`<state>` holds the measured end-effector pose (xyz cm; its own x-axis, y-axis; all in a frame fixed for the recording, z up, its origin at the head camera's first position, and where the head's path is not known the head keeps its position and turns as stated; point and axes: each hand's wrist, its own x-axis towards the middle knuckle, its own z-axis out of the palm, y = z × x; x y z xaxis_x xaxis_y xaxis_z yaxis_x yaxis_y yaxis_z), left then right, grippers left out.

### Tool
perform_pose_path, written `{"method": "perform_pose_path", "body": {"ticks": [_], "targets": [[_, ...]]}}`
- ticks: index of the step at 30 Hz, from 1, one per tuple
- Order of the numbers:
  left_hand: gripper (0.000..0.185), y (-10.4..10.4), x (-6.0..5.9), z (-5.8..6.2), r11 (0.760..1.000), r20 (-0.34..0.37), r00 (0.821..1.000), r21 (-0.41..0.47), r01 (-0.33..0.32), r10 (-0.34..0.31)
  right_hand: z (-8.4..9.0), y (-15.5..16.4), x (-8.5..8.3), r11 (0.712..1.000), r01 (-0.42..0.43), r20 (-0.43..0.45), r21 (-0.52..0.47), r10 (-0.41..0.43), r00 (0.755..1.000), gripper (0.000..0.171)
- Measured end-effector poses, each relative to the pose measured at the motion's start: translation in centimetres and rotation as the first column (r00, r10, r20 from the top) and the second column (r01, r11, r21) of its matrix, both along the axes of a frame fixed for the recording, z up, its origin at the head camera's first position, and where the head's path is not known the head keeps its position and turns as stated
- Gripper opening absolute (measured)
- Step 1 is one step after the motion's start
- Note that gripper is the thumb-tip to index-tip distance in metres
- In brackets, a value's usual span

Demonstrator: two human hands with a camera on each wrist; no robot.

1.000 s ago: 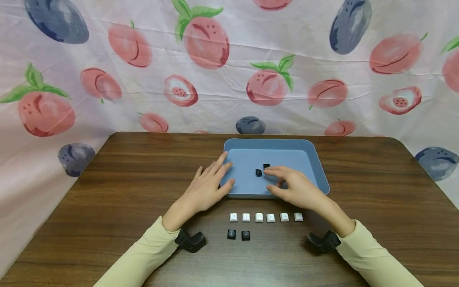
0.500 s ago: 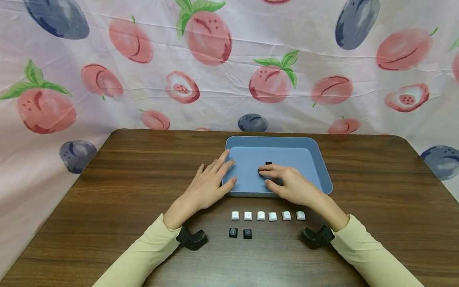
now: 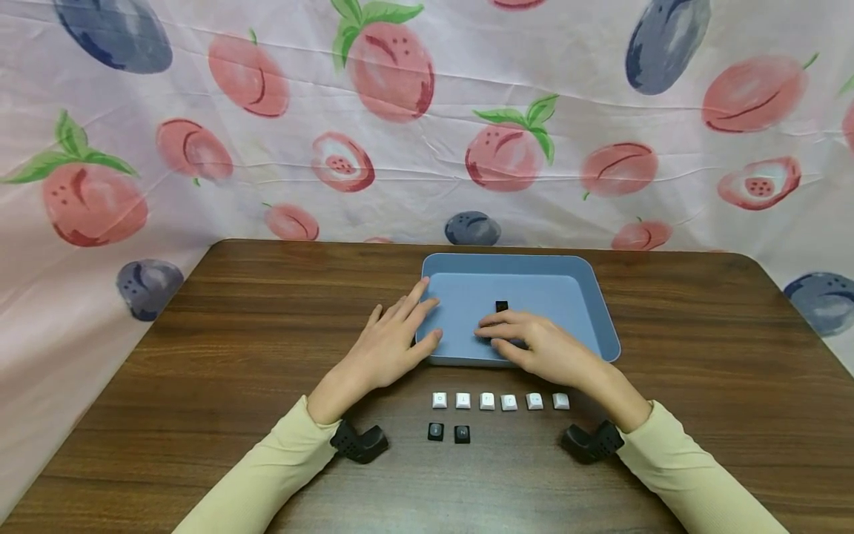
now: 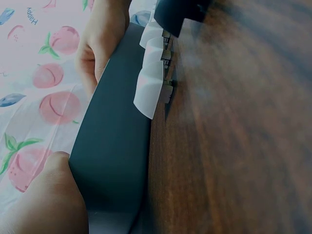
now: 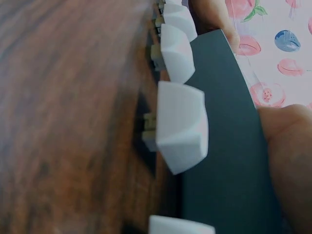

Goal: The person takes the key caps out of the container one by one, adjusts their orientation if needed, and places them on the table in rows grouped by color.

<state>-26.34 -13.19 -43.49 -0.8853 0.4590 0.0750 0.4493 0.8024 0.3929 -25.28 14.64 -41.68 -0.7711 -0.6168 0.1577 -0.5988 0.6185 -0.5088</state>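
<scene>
Two black keycaps [image 3: 448,432] and a row of white keycaps [image 3: 499,401] lie nearest the person. Beyond, the right hand [image 3: 534,345] pinches a hidden keycap inside the blue tray [image 3: 598,312]; the left hand [image 3: 390,345], fingers straight, steadies the tray's left edge. Another black keycap [image 3: 502,305] lies just beyond the right fingertips.

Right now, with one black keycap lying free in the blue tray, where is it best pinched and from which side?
Pinch the black keycap across two opposite side walls, coming straight down from above. It sits alone on the flat floor of the blue tray, away from the walls, so its sides look reachable. The right hand is nearest, just in front of it.
</scene>
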Motion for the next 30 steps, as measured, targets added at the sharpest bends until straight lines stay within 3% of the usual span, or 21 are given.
{"method": "perform_pose_path", "body": {"ticks": [5,11,24,30], "targets": [[0.061,0.0,-0.02,-0.1,1.0,0.0,1.0,-0.002,-0.001,0.001,-0.04,0.05,-0.12,1.0,-0.008,0.075,-0.02,0.009,0.997,0.029],[0.061,-0.02,-0.02,-0.11,1.0,-0.002,1.0,0.003,0.0,0.0,-0.26,0.16,-0.19,0.99,0.098,0.133,-0.098,-0.084,0.988,0.025],[0.06,-0.05,-0.02,-0.02,1.0,-0.011,1.0,0.014,0.013,-0.013,0.0,0.23,-0.16,0.96,0.262,0.284,-0.099,-0.225,0.932,0.034],[0.06,-0.03,0.02,-0.01,1.0,-0.008,1.0,0.009,0.011,-0.011,0.04,0.0,-0.05,0.942,0.326,0.308,-0.082,-0.287,0.907,0.031]]}}
